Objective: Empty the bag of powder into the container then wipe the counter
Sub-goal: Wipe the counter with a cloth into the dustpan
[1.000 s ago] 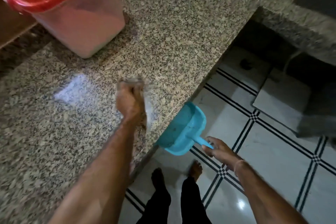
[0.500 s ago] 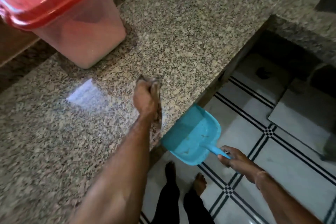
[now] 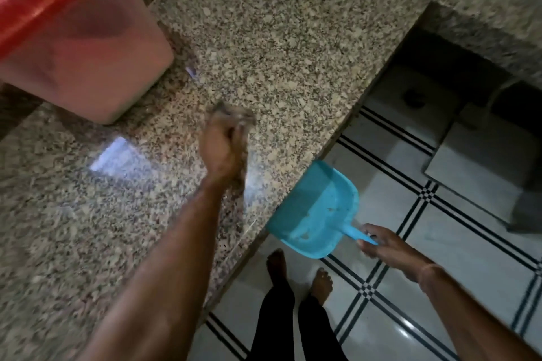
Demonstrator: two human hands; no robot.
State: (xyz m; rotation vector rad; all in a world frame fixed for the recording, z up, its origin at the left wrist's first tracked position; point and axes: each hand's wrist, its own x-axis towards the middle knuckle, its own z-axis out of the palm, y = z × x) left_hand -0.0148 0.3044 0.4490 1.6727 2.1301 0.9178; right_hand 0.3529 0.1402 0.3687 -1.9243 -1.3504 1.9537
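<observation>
My left hand (image 3: 223, 149) grips a small, blurred grey cloth (image 3: 234, 114) and rests on the speckled granite counter (image 3: 293, 38), a short way in from its front edge. A faint pale smear of powder (image 3: 252, 182) lies on the counter between that hand and the edge. My right hand (image 3: 387, 246) holds the handle of a blue dustpan (image 3: 319, 214), whose open mouth sits against and just below the counter's edge. A pink translucent container with a red lid (image 3: 88, 47) stands on the counter at the upper left.
The counter turns a corner at the upper right, with a dark recess (image 3: 440, 67) beneath it. Below is a white tiled floor (image 3: 440, 287) with black lines. My bare feet (image 3: 299, 272) stand close to the counter's edge.
My left hand has moved with the cloth further onto the counter, away from me. The dustpan stays at the counter's edge. The view has shifted closer to the container.
</observation>
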